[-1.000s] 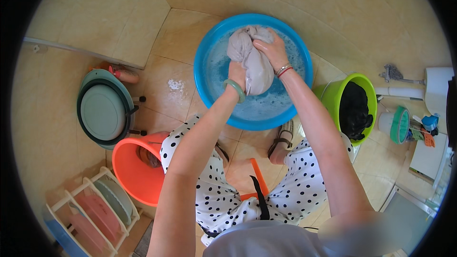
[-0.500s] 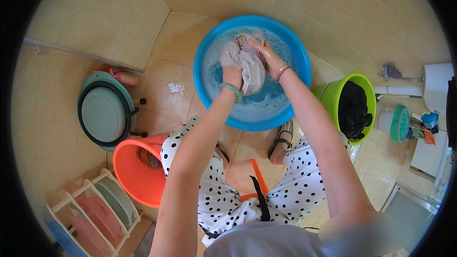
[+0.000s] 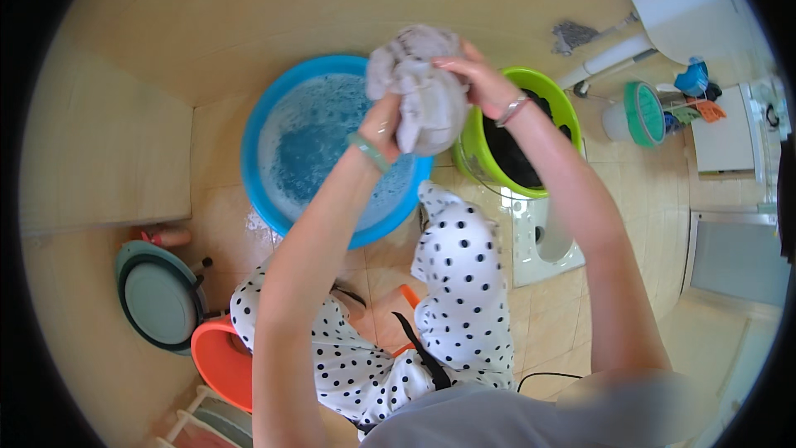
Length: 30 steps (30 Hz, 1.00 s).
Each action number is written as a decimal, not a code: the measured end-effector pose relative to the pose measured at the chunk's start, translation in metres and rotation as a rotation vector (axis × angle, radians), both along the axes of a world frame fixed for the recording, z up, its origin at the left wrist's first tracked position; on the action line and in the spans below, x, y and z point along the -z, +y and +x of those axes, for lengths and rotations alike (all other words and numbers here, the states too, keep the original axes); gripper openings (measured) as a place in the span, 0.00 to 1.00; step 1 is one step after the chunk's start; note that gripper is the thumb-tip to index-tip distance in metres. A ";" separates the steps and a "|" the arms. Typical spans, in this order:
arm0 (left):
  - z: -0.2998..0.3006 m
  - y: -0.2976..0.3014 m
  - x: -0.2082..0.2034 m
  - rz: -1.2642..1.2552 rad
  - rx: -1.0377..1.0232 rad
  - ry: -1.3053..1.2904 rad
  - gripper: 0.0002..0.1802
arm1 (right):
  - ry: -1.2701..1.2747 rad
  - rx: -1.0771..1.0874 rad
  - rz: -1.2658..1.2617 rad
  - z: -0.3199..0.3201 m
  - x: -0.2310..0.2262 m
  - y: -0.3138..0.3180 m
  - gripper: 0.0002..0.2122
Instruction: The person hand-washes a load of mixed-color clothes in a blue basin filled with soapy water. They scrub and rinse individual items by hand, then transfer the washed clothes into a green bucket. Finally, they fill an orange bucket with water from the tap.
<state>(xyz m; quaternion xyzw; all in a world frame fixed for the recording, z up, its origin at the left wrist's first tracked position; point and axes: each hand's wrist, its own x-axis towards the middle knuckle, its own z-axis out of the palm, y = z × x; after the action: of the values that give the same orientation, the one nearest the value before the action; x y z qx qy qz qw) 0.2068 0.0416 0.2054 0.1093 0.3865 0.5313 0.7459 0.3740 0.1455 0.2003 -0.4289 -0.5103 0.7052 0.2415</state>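
A bunched, wet, pale greyish-pink cloth is held up between my two hands, over the right rim of a blue basin. My left hand grips its lower left side, and a pale green bangle circles that wrist. Against the upper right of the bundle, my right hand presses with its fingers bent over the cloth. Foamy water fills the basin. Close by on the right stands a lime green bucket with dark cloth inside, partly hidden by my right forearm.
An orange bucket stands at my left knee, near a folded grey-green basin leaning at the wall. A squat toilet pan lies right of my legs. Farther right are a small bin and a mop head.
Both hands have lifted the cloth from the water and carried it right, toward the green bucket. The view has turned to the right.
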 end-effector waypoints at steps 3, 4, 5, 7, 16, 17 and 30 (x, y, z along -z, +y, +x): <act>0.086 0.036 -0.012 0.061 0.160 -0.106 0.23 | -0.014 0.141 0.072 0.094 -0.031 0.007 0.32; 0.119 0.051 0.004 0.064 0.240 -0.180 0.23 | -0.038 0.166 0.081 0.129 -0.036 0.012 0.31; 0.144 0.061 0.006 -0.003 0.313 -0.227 0.23 | -0.072 0.190 0.069 0.157 -0.039 0.012 0.31; 0.154 0.083 0.043 -0.236 0.394 0.048 0.29 | -0.137 0.192 0.001 0.158 -0.039 0.008 0.37; 0.205 0.037 0.109 0.517 0.638 1.274 0.47 | -0.913 0.331 0.530 0.226 0.108 -0.018 0.46; 0.200 0.038 0.116 0.515 0.685 1.331 0.46 | -0.928 0.314 0.517 0.215 0.118 -0.016 0.46; -0.001 0.005 -0.006 0.377 0.469 0.917 0.31 | -1.257 -0.008 0.858 0.133 0.022 0.005 0.27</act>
<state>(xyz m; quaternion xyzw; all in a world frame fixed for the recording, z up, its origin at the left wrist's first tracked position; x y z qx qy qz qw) 0.2055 0.0470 0.2118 0.5447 0.5355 0.3085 0.5669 0.5067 0.1508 0.1781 -0.6163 -0.7830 0.0689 0.0484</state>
